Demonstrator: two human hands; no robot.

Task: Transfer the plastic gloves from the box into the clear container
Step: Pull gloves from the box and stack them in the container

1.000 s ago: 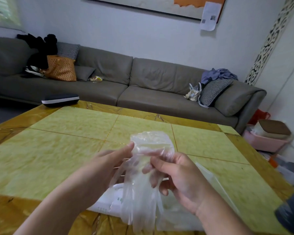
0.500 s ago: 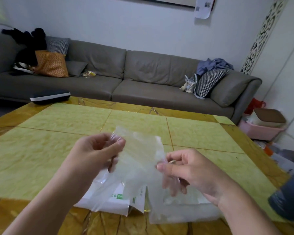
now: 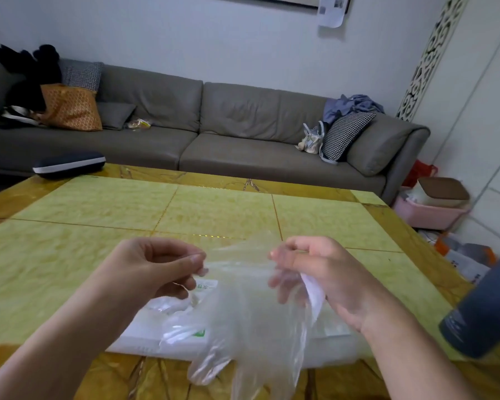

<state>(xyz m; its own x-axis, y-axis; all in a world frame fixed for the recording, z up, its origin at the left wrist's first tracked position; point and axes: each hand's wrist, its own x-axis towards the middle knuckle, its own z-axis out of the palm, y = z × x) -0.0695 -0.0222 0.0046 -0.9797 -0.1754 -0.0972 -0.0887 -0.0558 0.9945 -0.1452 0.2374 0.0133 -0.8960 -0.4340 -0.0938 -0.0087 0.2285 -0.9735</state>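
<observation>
Lower left of frame: left hand (image 3: 156,267) pinches one top corner of a clear plastic glove (image 3: 251,313) w/ thumb + forefinger. Glove hangs stretched at center-bottom, over the white box (image 3: 145,333) on the table (image 3: 70,226). Right hand (image 3: 324,272), center-right, pinches the other corner.

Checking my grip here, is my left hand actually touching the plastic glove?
Touching. The head view shows the left hand pinching the plastic glove's upper edge between thumb and fingertips, with the right hand holding the opposite edge.
</observation>
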